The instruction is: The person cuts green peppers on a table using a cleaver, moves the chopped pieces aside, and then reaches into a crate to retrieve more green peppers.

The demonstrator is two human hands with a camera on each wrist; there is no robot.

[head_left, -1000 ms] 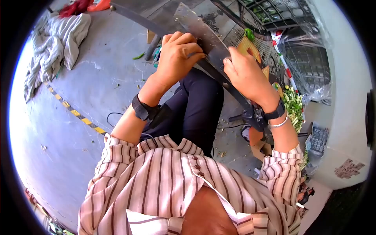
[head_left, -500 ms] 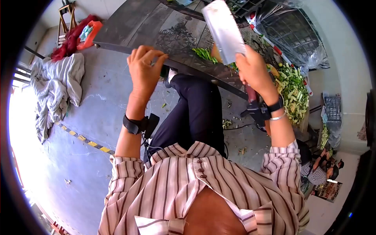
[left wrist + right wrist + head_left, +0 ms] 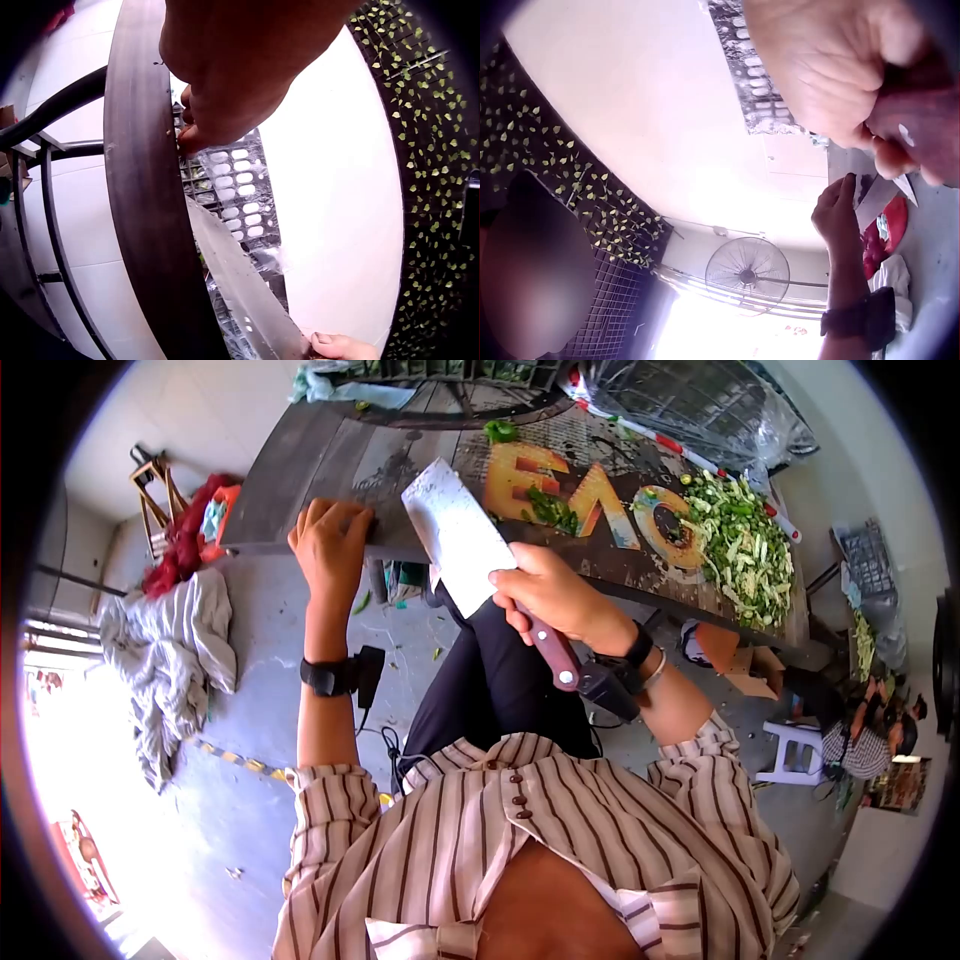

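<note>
My right hand (image 3: 555, 595) grips a cleaver by its reddish-brown riveted handle (image 3: 550, 652), in front of the table's near edge. The broad blade (image 3: 455, 540) points up and left, with small bits stuck near its far end. In the left wrist view the same cleaver (image 3: 244, 281) slants below the table edge (image 3: 142, 180). My left hand (image 3: 330, 550) is at the near edge of the dark wooden table (image 3: 330, 465), to the left of the blade, its fingers loosely bent. A heap of chopped green vegetables (image 3: 740, 550) lies at the table's right end.
Green peppers (image 3: 552, 510) lie on the printed tabletop. Behind them are a black crate (image 3: 450, 372) and a plastic-covered crate (image 3: 680, 410). A grey cloth (image 3: 165, 660) hangs at left. A white stool (image 3: 795, 752) and another person (image 3: 865, 735) are at right.
The cleaver has come down from over the table toward my body, its blade swinging left. My left hand has moved left, away from the blade. The view has tilted up, showing more tabletop.
</note>
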